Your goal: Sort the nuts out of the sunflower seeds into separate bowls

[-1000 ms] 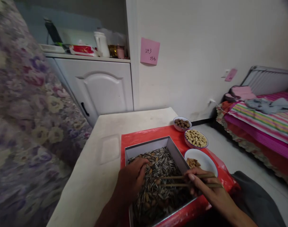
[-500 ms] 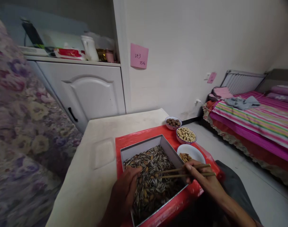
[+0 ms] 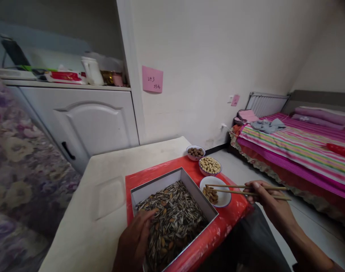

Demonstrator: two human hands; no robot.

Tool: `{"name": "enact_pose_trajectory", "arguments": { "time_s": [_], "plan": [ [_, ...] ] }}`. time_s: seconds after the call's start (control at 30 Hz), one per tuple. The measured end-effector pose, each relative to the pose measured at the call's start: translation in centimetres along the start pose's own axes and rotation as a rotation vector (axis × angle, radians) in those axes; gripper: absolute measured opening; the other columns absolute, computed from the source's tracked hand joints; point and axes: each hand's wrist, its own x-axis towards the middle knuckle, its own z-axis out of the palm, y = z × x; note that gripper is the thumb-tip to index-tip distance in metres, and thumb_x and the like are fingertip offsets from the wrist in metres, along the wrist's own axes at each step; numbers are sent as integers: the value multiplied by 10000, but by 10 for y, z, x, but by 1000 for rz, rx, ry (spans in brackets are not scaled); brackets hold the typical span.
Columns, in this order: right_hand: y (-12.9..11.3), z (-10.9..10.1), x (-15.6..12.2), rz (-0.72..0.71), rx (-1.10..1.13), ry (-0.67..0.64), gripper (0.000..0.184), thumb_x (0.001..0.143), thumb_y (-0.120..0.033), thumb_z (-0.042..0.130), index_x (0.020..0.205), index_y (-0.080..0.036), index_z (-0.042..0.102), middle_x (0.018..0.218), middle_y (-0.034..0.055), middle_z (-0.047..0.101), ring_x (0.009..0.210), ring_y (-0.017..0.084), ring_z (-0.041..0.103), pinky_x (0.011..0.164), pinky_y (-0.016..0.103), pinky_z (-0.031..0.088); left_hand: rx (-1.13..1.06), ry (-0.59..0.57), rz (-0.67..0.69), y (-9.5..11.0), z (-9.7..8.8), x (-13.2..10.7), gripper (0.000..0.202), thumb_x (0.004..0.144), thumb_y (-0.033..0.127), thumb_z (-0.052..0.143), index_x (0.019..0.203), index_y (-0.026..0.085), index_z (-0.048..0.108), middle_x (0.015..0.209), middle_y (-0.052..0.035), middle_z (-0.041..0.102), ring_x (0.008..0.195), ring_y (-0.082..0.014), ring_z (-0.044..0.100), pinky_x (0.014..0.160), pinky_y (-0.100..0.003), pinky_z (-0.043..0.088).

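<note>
My right hand is closed round a pair of wooden chopsticks, whose tips are over almonds in a white bowl. I cannot tell whether the tips pinch one. A grey-walled box holds striped sunflower seeds with brown almonds mixed in. Across its left side lies my left hand, fingers stretched over the seeds and thumb apart, gripping nothing that I can see. Part of the box's left wall is hidden under that hand.
Behind the white bowl stand a bowl of peanuts and a bowl of round brown nuts. Red plastic sheeting lies beneath them on the pale tabletop. A cabinet is beyond, a bed to the right.
My right hand has moved the chopsticks from over the seeds in the box to the almonds in the white bowl. My left hand stays at the box; the view has shifted right.
</note>
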Motion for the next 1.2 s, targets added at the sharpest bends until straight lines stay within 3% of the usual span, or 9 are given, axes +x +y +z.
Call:
{"name": "enact_pose_trajectory", "arguments": {
  "time_s": [0.13, 0.27, 0.4, 0.6, 0.77, 0.9, 1.2],
  "plan": [
    [2, -5, 1, -7, -44, 20, 327, 837, -475, 698, 954, -169, 700, 868, 79, 718, 631, 174, 652, 599, 289, 548, 31, 17, 31, -2, 0, 2, 258, 932, 231, 469, 1122, 243, 643, 1029, -4, 739, 960, -141, 712, 843, -206, 560],
    [-9, 10, -1, -26, 2, -14, 321, 843, -478, 686, 944, -174, 700, 834, 77, 724, 630, 181, 655, 579, 282, 543, -3, 22, -4, 2, -2, 3, 248, 929, 225, 473, 1096, 231, 655, 1012, -14, 737, 916, -139, 719, 796, -199, 571],
    [-16, 42, -8, -26, 36, -143, 308, 854, -483, 669, 917, -183, 699, 751, 49, 708, 581, 166, 637, 573, 273, 533, -52, 3, -46, 8, -2, 3, 252, 930, 212, 466, 1092, 231, 658, 1001, -20, 730, 904, -146, 712, 782, -214, 572],
    [-6, 105, -16, -1, -70, -388, 347, 881, -519, 603, 866, -181, 678, 764, 41, 684, 595, 176, 650, 567, 276, 517, -93, -11, -71, 9, -2, 1, 267, 933, 188, 461, 1125, 248, 637, 1031, -14, 724, 919, -139, 702, 792, -209, 560],
    [0, 142, -14, -89, -266, -375, 405, 902, -560, 523, 828, -189, 669, 639, 21, 660, 604, 190, 655, 582, 266, 500, -44, -11, -66, 6, -1, -5, 277, 918, 180, 496, 1145, 251, 638, 1074, -22, 726, 993, -155, 694, 864, -227, 553],
    [6, 154, -12, -131, -407, -351, 416, 895, -564, 516, 765, -199, 668, 629, 28, 676, 624, 201, 662, 589, 260, 497, -54, -15, -68, 6, -1, -6, 262, 923, 189, 482, 1119, 237, 648, 1035, -42, 733, 954, -165, 703, 829, -235, 568],
    [18, 163, -12, -182, -426, -420, 319, 945, -454, 491, 812, -204, 638, 615, 8, 676, 594, 189, 648, 551, 248, 440, -77, -14, -79, 9, 0, -5, 247, 919, 179, 476, 1089, 233, 647, 1021, -56, 734, 945, -176, 706, 817, -256, 574]
  ]
}}
